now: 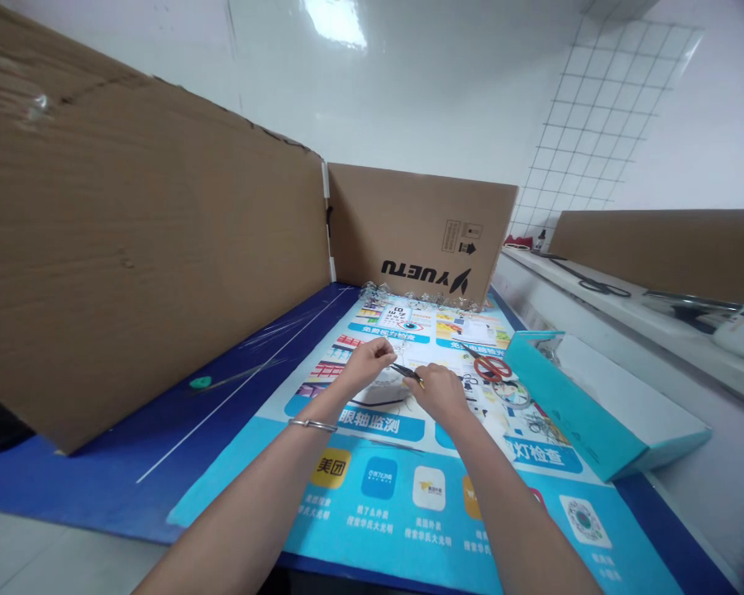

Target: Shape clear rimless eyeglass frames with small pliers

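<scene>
The pliers (pixel 407 373) are over the poster (pixel 403 446), tips beside the left hand (pixel 372 364). The right hand (pixel 439 392) has its grip wrapped round their handles; the left grip is pinched, though I cannot tell on what. Steady wrists and light squeezes near the fingertips should suit such fine work. Rightward on the bench (pixel 179 438) lie scissors (pixel 493 369) and a box (pixel 595 413).

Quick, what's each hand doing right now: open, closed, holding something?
Left hand: closed in a pinch; anything held is too small to tell.
Right hand: closed, holding a dark pointed tool.
</scene>
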A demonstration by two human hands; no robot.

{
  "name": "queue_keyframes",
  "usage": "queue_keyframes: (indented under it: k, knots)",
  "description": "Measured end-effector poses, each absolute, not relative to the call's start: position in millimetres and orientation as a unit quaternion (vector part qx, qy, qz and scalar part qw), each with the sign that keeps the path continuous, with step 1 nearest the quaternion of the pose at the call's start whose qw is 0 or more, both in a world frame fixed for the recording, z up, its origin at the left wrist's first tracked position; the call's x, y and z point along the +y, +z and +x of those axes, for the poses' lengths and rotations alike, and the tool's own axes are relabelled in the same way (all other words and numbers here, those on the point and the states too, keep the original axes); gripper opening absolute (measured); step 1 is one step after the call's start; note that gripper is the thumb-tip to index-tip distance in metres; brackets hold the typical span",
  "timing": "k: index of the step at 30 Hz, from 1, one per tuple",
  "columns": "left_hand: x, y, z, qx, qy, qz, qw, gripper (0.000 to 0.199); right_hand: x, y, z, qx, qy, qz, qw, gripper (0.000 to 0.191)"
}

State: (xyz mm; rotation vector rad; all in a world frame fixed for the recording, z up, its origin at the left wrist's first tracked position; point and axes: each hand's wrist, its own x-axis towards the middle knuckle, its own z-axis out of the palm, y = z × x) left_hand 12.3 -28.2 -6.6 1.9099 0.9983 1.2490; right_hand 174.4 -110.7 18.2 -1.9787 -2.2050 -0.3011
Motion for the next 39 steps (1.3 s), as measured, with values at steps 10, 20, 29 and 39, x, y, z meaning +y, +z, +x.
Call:
queue_keyframes:
  k: [10, 20, 29, 39]
  knots:
    - [-27.9, -7.0, 16.2, 0.381, 0.466, 0.738, 0.304, 0.011, -110.2, 16.6, 175.6, -0.731, -0.095, -0.670, 0.085, 0.043]
    - [-28.1, -6.3, 16.3, 0.388, 0.471, 0.730, 0.308, 0.010, -111.2, 17.0, 174.0, -0.733, -0.089, -0.670, 0.080, 0.042]
    - [-28.3, -6.4, 14.4, 0.395, 0.479, 0.721, 0.307, 0.011, -111.3, 16.0, 172.5, -0.729, -0.090, -0.674, 0.083, 0.044]
    - [-28.6, -7.7, 14.3, 0.395, 0.475, 0.722, 0.311, 0.012, -109.0, 11.1, 171.9, -0.723, -0.095, -0.676, 0.104, 0.044]
